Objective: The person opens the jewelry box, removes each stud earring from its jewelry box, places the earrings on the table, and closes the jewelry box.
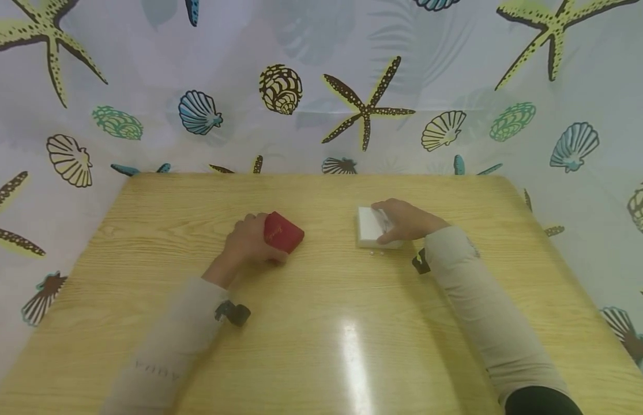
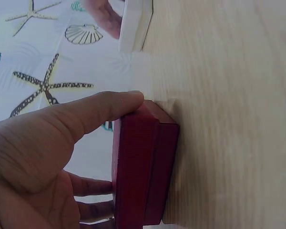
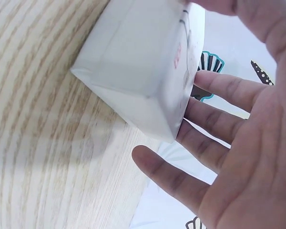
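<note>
My left hand (image 1: 247, 237) grips a small red box (image 1: 285, 233) at left of centre on the table, thumb on the near edge and fingers over the far side. Gold lettering marks its lid. In the left wrist view a seam divides the red lid (image 2: 136, 162) from the base. To the right, my right hand (image 1: 408, 220) holds a white box (image 1: 368, 226) between the thumb at its near edge and fingers at its far edge. Faint red print and dark lines show on its top in the right wrist view. The palm hides its right part.
Two tiny white pieces (image 1: 372, 253) lie on the wooden table (image 1: 311, 323) just in front of the white box. A cloth printed with shells and starfish (image 1: 311, 138) hangs behind and along both sides. Dark wrist cameras (image 1: 240, 314) sit at the sleeves.
</note>
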Tool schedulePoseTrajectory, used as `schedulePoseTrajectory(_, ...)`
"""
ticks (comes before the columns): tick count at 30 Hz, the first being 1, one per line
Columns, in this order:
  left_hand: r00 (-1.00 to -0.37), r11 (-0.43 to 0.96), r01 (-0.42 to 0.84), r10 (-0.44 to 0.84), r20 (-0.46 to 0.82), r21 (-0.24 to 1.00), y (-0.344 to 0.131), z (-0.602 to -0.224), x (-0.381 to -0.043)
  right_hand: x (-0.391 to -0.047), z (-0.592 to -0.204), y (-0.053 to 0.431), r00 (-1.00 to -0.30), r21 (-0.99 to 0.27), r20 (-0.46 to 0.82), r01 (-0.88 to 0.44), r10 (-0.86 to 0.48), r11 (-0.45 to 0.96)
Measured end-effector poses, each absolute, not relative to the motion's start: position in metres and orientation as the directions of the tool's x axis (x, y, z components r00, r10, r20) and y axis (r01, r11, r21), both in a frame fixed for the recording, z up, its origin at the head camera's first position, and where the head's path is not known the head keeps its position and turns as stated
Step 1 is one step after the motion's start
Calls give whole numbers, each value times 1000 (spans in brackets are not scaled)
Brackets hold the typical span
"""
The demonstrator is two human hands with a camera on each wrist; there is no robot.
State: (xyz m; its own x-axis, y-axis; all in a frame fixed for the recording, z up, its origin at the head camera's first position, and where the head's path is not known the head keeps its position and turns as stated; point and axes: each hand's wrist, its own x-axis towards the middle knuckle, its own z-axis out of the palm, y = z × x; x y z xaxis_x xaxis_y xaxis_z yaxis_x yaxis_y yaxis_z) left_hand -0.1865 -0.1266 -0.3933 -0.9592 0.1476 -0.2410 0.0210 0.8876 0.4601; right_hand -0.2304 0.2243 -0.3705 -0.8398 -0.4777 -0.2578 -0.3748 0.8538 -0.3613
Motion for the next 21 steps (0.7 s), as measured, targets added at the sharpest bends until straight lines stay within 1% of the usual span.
schedulePoseTrajectory(8, -948, 863, 111, 241, -208, 493, -108, -397, -166, -227, -365, 224, -831, -395, -258, -375, -493, 839)
schedulePoseTrajectory(15, -931, 848, 212, 327, -164, 486, -94, -397, -145, -228, -366, 226, -832, -392, -261, -373, -490, 841)
schedulePoseTrajectory(21, -904, 829, 249, 385, -188, 500, -88, -398, -134, -229, -367, 226, -829, -395, -257, -379, -496, 837)
